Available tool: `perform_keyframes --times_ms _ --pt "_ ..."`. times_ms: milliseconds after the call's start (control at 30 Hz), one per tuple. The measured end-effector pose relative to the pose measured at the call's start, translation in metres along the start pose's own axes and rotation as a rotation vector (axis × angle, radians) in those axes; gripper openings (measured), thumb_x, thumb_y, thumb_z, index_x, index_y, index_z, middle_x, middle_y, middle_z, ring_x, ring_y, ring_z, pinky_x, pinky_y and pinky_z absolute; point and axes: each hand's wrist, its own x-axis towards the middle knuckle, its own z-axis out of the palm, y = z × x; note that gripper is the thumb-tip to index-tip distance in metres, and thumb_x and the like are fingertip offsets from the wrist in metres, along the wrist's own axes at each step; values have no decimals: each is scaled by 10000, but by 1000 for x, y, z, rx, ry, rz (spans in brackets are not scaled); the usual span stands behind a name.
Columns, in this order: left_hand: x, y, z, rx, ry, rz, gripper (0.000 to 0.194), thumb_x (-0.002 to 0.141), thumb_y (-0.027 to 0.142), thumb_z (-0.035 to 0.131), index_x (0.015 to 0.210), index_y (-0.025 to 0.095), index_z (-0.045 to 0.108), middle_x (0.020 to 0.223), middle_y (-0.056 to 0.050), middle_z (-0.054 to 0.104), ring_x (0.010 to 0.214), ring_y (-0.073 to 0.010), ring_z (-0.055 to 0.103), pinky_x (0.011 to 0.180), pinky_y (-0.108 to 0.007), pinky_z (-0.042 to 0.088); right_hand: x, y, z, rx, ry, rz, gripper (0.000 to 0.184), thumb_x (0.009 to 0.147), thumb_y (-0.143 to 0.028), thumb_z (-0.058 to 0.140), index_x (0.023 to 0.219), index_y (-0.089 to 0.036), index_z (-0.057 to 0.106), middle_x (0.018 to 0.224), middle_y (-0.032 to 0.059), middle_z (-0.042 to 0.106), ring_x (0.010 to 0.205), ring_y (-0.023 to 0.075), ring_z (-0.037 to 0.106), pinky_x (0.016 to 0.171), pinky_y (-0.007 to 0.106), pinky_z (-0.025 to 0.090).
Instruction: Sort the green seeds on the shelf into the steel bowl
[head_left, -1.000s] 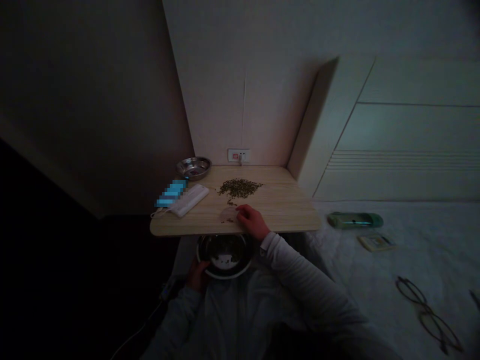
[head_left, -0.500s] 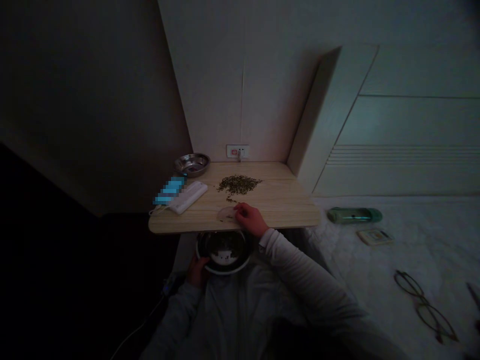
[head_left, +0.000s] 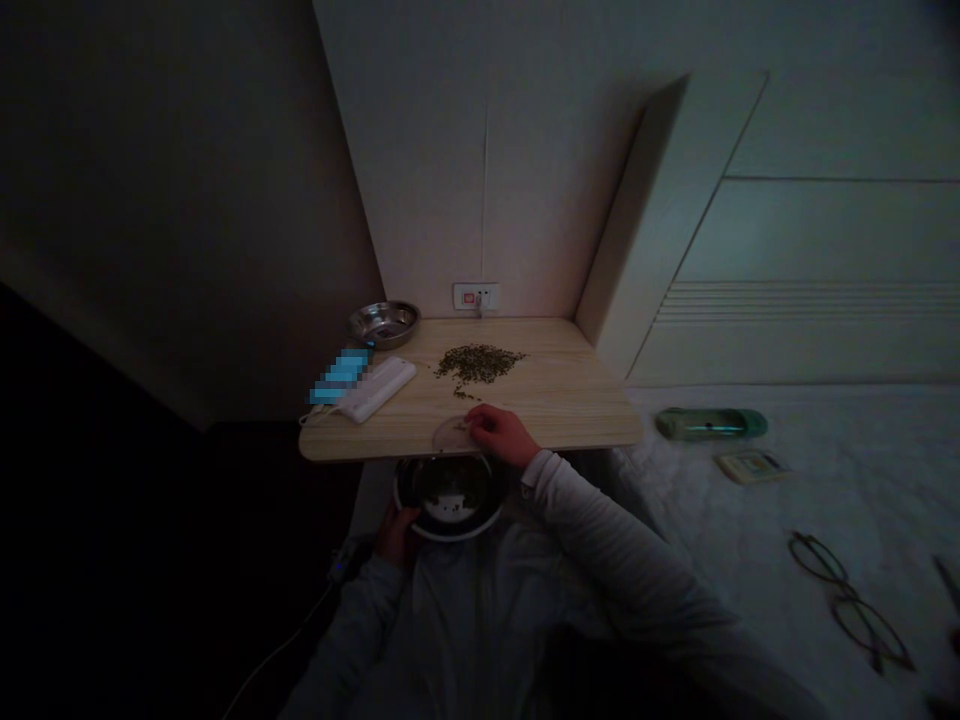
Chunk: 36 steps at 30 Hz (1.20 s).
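Note:
My left hand (head_left: 397,535) grips the near left rim of a round metal bowl (head_left: 453,534), held just below the table's front edge. Some dark bits lie inside the bowl. Over the front of the wooden table (head_left: 577,395), my right hand (head_left: 504,435) pinches a thin, clear round disc (head_left: 448,434), which looks like a plastic lid. The disc lies near the table's edge, with a few grains by it. Beyond it spreads a pile of small dark green grains (head_left: 480,363), with a short trail of them towards my right hand.
A second metal bowl (head_left: 384,325) stands at the table's back left. In front of it lie a lit phone (head_left: 341,376) and a white power strip (head_left: 379,390). On the bed at right are a green bottle (head_left: 711,424), a small flat packet (head_left: 752,466) and glasses (head_left: 847,600).
The disc and my right hand have shifted very slightly at the table edge, and a grain now sits right at that edge. My left hand keeps its hold on the bowl.

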Motion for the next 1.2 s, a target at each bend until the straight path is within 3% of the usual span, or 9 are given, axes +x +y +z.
perform_keyframes --times_ms 267,433,567,700,1000,1200 --pt "2 0 -6 -32 -14 -12 123 431 126 582 519 209 559 622 -32 621 843 -245 539 705 -312 415 2 7 0 162 -35 39 206 600 -182 476 796 -147 530 615 -25 516 545 64 436 530 187 342" --pt "4 -2 -6 -58 -35 -49 110 453 145 562 543 205 574 592 -20 605 745 -222 558 650 -308 420 13 15 -10 297 91 63 197 617 -211 449 795 -153 512 610 -34 484 565 71 436 556 197 347" --pt "2 0 -6 -64 -27 -51 82 455 126 553 490 200 562 582 -22 600 718 -212 560 637 -297 418 18 22 -15 204 157 87 200 612 -204 445 792 -152 516 597 -34 481 568 79 435 572 211 343" --pt "-6 5 -4 -23 -48 -20 135 452 80 551 397 201 529 537 -11 582 641 -184 561 619 -272 421 17 23 -13 109 157 98 215 615 -207 434 805 -154 519 582 -36 474 554 80 424 557 211 334" --pt "-13 9 1 -17 -84 51 132 450 93 539 386 208 534 514 1 577 590 -172 552 575 -269 427 12 11 -13 26 139 95 220 614 -190 427 799 -151 540 579 -34 477 539 74 415 554 205 329" --pt "-9 9 0 -34 -100 -50 71 429 125 549 440 194 557 519 -7 585 589 -186 556 576 -290 425 11 11 -14 8 138 88 223 616 -196 431 804 -149 542 570 -35 470 531 72 409 539 200 324"
